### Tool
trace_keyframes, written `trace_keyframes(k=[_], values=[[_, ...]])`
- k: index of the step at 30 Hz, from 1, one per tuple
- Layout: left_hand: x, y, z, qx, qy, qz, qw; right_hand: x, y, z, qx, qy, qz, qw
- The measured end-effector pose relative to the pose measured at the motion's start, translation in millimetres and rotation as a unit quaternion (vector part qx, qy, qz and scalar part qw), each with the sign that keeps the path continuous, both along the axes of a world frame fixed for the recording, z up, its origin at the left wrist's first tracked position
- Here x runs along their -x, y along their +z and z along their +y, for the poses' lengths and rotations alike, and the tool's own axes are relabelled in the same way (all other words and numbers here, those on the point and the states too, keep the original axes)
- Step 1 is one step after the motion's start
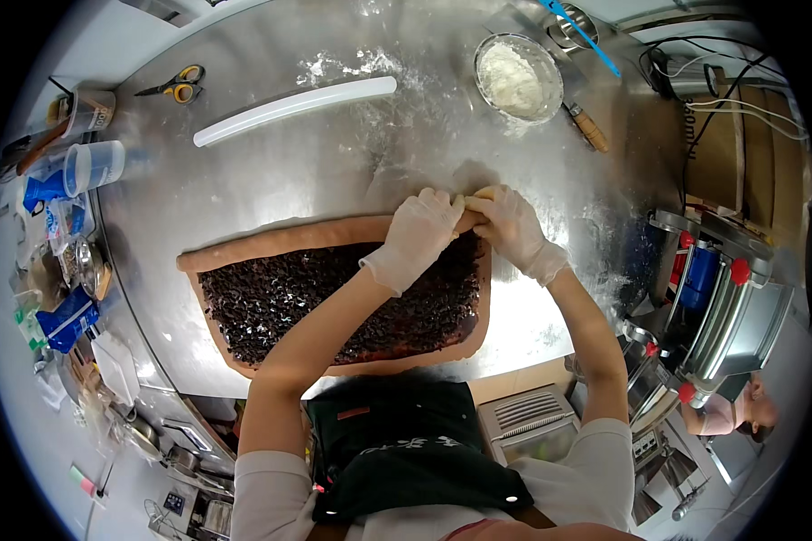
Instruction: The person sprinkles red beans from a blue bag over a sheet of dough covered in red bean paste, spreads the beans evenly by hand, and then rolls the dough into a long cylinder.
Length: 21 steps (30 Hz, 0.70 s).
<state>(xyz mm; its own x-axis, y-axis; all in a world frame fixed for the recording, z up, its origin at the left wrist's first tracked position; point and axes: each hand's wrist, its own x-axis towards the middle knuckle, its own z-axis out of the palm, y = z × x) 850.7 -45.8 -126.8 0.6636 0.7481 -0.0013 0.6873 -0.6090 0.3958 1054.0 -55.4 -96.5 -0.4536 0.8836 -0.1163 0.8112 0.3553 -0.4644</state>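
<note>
A brown dough sheet (397, 366) lies on the steel table in front of me, thickly covered with dark, chocolate-like bits (325, 302). Its far edge is folded over into a thin roll (280, 242). At the right end of that edge, my left hand (419, 236), in a thin translucent glove, has its fingers closed on the dough. Close beside it, my right hand (516, 233), gloved too, pinches the dough at the far right corner. The fingertips of both hands nearly meet there, and they partly hide the dough between them.
Beyond the dough lies a white rolling pin (295, 110), with scissors (179, 86) to its left. A bowl of flour (519, 79) stands at the far right near a wooden-handled tool (588, 126). Plastic measuring jugs (95, 167) line the left side; a metal roller machine (717, 288) is at right.
</note>
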Motion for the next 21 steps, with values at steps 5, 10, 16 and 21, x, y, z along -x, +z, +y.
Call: trace_keyframes(k=[5, 10, 16, 21], values=[[1.3, 3.0, -16.7, -0.076, -0.061, 0.066, 0.993, 1.2, -3.7, -10.8, 0.011, 0.022, -0.010, 1.000], [14.2, 12.4, -12.3, -0.077, 0.023, -0.033, 0.996, -4.2, -15.3, -22.3, -0.080, 0.056, -0.029, 0.995], [20.8, 2.8, -27.6, -0.069, -0.036, -0.014, 0.997, -10.9, -16.0, -34.0, -0.157, 0.116, -0.003, 0.981], [22.3, 14.7, -38.3, -0.083, -0.052, -0.025, 0.995, -17.8, -25.5, -54.0, -0.146, 0.148, -0.019, 0.978]])
